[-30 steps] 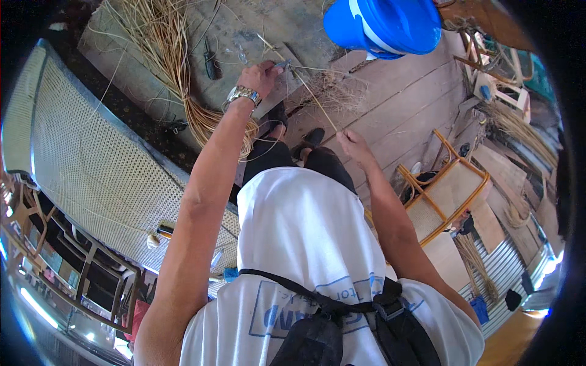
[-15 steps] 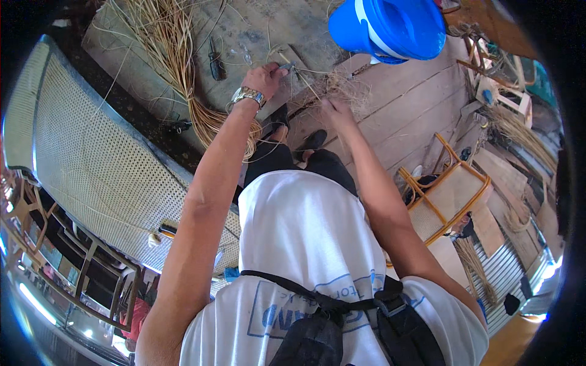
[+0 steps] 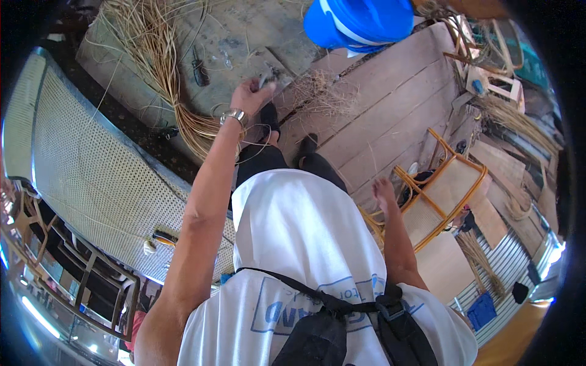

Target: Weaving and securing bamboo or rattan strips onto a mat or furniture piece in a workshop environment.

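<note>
My left hand (image 3: 249,97), with a metal-banded watch on its wrist, is closed at the thumb and fingers on a small grey metal piece (image 3: 265,79), over a wooden board (image 3: 274,63) on the floor. Blur hides the piece's exact shape. Out to the right, my right hand (image 3: 384,194) is closed near the cane chair frame; a thin pale cane strand (image 3: 373,156) shows faintly at its fingertips. Curly cane shavings (image 3: 323,94) are heaped beside the board. A long bundle of cane strands (image 3: 173,79) lies to the left of my left hand.
A blue bucket (image 3: 360,24) stands at the far side. A dark-handled tool (image 3: 198,70) lies by the bundle. A large woven cane panel (image 3: 104,152) fills the left, with a brush (image 3: 163,237) on it. At right is a cane-framed chair (image 3: 442,189).
My right hand has drawn away to the right and toward me, from beside the shavings to the chair frame. My left hand stays by the board. The whole view has shifted slightly.
</note>
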Tool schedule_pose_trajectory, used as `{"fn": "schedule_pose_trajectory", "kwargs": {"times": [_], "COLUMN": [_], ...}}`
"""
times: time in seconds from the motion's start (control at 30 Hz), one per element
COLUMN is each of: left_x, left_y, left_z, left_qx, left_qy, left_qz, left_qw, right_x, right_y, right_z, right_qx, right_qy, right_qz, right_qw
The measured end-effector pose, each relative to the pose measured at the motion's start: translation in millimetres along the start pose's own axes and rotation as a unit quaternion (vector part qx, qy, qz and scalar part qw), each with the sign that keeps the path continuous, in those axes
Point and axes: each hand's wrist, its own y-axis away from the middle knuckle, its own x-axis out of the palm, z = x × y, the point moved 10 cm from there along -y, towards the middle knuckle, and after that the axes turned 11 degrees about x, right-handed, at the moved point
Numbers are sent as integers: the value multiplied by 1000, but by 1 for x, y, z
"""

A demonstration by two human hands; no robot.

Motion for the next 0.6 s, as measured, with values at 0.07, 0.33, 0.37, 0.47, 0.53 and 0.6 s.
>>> {"fn": "schedule_pose_trajectory", "kwargs": {"times": [0.07, 0.33, 0.37, 0.47, 0.53, 0.6], "left_x": [18, 86, 105, 124, 135, 145], "left_y": [7, 110, 123, 127, 125, 121], "left_z": [4, -58, -69, -123, -157, -190], "left_qx": [-9, 22, 3, 34, 72, 112], "left_qy": [43, -36, -16, 185, 226, 292], "left_qz": [2, 155, 210, 99, 105, 89], "left_qw": [999, 987, 978, 977, 966, 946], "right_x": [55, 149, 149, 141, 133, 125], "right_y": [16, 160, 174, 197, 204, 201], "right_z": [46, 171, 176, 183, 182, 177], "right_qx": [-64, -285, -307, -357, -381, -371], "right_qy": [5, -61, -32, -1, 8, 16], "right_qz": [51, 209, 223, 234, 237, 227], "right_qw": [997, 933, 924, 904, 894, 900]}}
